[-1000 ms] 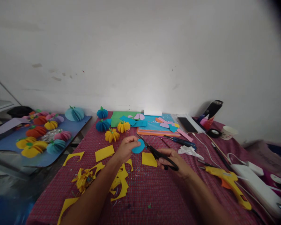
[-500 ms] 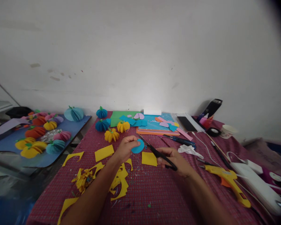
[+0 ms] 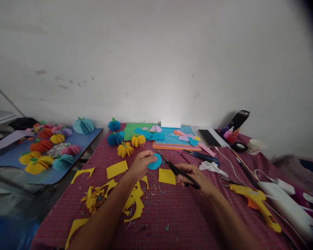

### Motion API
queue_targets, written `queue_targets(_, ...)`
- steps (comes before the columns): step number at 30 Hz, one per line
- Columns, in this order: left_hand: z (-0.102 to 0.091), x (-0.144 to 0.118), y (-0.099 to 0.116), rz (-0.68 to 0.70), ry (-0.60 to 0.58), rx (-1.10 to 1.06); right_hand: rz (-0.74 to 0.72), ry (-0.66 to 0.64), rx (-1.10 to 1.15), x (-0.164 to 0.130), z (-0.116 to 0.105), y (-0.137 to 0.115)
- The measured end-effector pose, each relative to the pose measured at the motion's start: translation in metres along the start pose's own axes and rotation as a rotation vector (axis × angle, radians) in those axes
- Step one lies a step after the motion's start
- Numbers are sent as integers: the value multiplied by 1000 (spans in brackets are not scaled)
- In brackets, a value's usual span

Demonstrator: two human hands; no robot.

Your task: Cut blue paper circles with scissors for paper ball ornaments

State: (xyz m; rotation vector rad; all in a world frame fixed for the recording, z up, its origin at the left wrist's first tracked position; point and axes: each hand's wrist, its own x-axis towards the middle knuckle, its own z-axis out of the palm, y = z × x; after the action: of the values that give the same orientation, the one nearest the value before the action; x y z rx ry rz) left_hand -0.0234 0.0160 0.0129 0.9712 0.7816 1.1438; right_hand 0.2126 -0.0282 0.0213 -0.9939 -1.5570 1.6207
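Pinched between thumb and fingers of my left hand is a round blue paper disc. My right hand grips a pair of black-handled scissors, whose blades lie at the disc's upper right edge. Just below the blades, a yellow paper rectangle rests on the red checked cloth. Another yellow rectangle lies to the left of my left hand. Yellow paper offcuts are strewn beside and under my left forearm.
Paper pumpkins stand at the back left, with several more on a blue side table. Coloured sheets and a phone lie at the back. On the right are a yellow glue gun, a paper cup and a black flask.
The whole view has shifted slightly, so everything sits a little further right. Both hands keep their hold, with the scissors still at the disc's edge.
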Motion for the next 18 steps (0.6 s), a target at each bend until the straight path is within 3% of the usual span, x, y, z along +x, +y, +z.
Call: queue_targets(18,-1,0,-1,5,-18,39,10,-5,6,-1,-2,4)
